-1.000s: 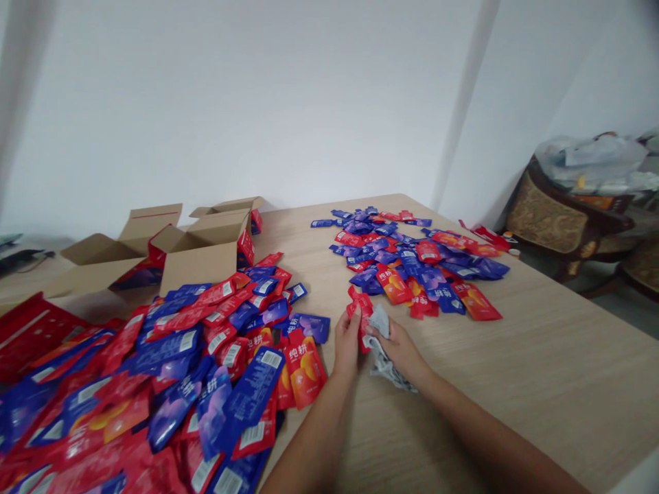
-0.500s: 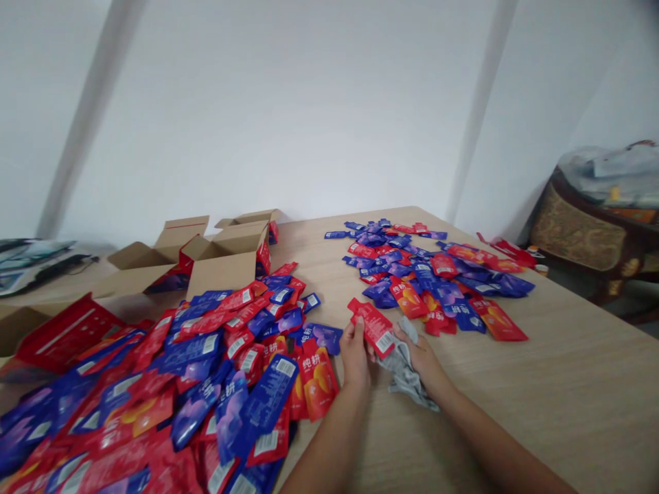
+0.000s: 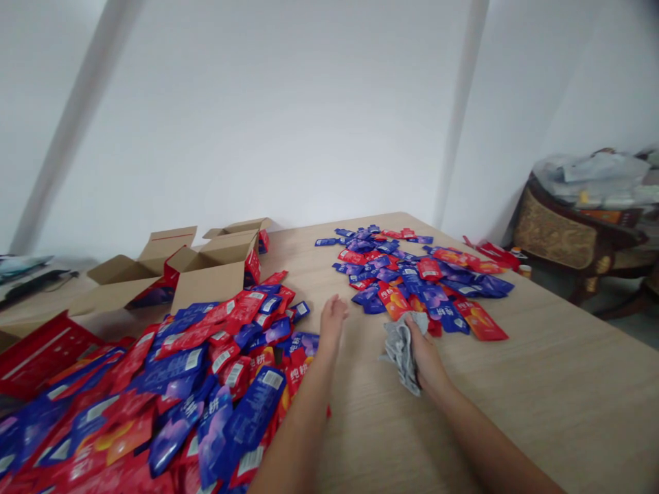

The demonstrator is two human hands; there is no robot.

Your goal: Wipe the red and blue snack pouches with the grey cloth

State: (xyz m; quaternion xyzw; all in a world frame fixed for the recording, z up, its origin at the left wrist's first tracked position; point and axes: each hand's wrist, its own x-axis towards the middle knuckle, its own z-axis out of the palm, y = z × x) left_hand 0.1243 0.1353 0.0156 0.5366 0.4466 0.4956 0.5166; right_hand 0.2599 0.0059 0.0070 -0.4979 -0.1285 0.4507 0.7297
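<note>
My left hand (image 3: 333,317) is over the bare table between two groups of pouches, its fingers loosely bent and nothing visible in them. In my right hand (image 3: 423,346) is a crumpled grey cloth (image 3: 400,350), gripped close to the front of the smaller pouch group. A large heap of red and blue spouted pouches (image 3: 180,370) covers the left side. The smaller spread of similar pouches (image 3: 396,267) lies beyond my right hand. An orange-red pouch (image 3: 481,319) is at that spread's near right edge.
Opened cardboard boxes (image 3: 209,281) stand behind the heap, flaps up. The wooden table (image 3: 546,384) meets a white wall (image 3: 309,110). A carved chair (image 3: 559,223) piled with plastic-wrapped things is beyond the table's right edge, near a red strip of material (image 3: 497,254).
The red pouch has left my left hand, which has moved left, away from the cloth. My right hand still grips the cloth. The view has shifted slightly to the right.
</note>
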